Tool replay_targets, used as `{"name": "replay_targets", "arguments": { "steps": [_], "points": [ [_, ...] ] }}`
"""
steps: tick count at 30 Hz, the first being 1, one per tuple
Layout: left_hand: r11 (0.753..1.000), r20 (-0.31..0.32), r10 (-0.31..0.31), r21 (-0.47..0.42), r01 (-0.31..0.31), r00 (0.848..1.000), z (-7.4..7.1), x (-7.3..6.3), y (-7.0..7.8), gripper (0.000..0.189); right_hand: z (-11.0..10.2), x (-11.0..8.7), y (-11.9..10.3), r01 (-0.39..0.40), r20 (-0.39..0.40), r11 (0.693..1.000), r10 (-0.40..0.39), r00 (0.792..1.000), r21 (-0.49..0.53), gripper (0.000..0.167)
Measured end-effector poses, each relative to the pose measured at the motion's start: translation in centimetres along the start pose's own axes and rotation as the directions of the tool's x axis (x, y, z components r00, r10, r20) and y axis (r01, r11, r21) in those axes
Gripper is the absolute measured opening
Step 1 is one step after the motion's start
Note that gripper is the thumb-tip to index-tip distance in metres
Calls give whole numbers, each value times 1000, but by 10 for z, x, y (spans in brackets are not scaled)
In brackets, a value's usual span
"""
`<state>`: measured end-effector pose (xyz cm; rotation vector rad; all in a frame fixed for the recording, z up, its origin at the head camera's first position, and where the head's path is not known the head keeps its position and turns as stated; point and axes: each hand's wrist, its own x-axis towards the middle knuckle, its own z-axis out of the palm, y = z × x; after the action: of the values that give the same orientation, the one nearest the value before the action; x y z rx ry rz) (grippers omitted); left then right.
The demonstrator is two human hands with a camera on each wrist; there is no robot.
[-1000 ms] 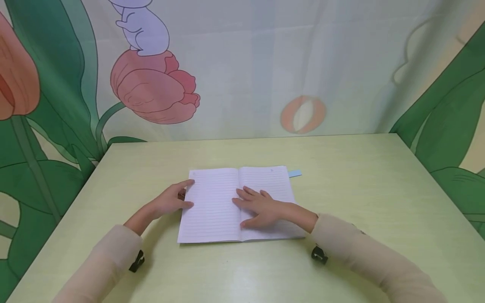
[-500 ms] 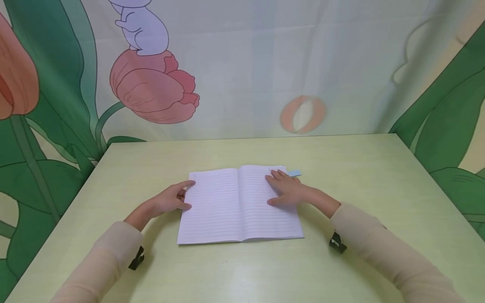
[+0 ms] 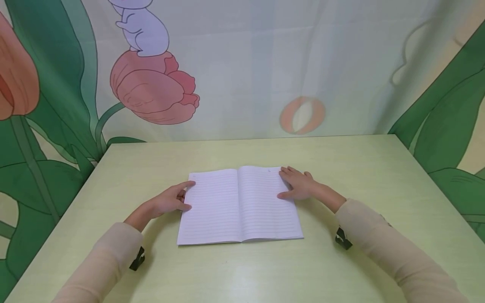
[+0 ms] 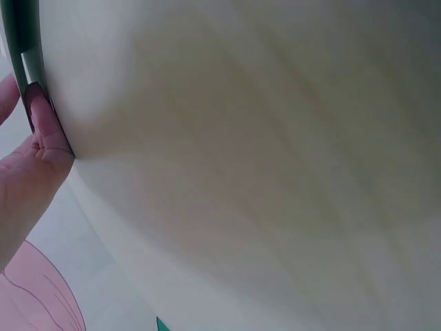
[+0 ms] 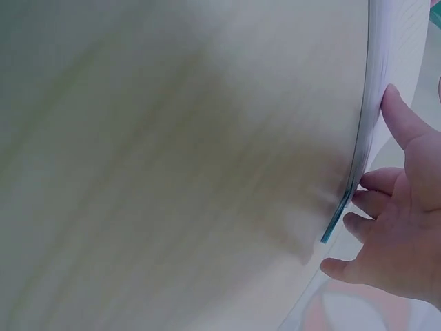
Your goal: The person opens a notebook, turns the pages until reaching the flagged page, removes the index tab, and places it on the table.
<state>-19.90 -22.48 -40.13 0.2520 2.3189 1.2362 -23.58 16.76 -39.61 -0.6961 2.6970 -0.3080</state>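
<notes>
one notebook (image 3: 236, 206), two hands (image 3: 171, 199) (image 3: 300, 186) touching it, perhaps one bookmark (image 5: 335, 222)

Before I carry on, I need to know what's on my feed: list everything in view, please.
Notebook: 1, white lined pages, lying open on the table
Flat strip: 1, teal, jutting from the notebook's edge by the right hand
Table: 1, pale yellow-green, under the notebook
Backdrop: 1, pale grey with green leaves, behind the table
Printed flower: 1, pinkish red, backdrop's left part
Printed tulip: 1, orange, far left
Printed animal: 1, pale lavender, atop the pinkish flower
Black wrist devices: 2, black, one below each cuff
Sleeves: 2, beige, one per arm
Left hand: 1, bare, pinching the notebook's left edge
Right hand: 1, bare, touching its right edge
</notes>
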Motion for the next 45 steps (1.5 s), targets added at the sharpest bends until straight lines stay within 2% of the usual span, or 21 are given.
{"name": "replay_targets", "arguments": {
  "steps": [9, 22, 31, 45],
  "points": [
    [1000, 9, 1, -3, -1, 1000, 0, 1, -1, 75, 2, 3, 3, -7, 15, 999, 8, 1000, -43, 82],
    [1000, 9, -12, 4, 12, 1000, 0, 2, -1, 75, 1, 4, 5, 33, -19, 992, -35, 999, -121, 78],
    [1000, 14, -7, 4, 7, 1000, 0, 1, 0, 75, 6, -1, -3, 64, -25, 984, -69, 997, -167, 84],
    [999, 6, -14, 32, 14, 1000, 0, 2, 1, 75, 11, -2, -18, 97, 4, 986, -97, 995, -133, 78]
  ]
}}
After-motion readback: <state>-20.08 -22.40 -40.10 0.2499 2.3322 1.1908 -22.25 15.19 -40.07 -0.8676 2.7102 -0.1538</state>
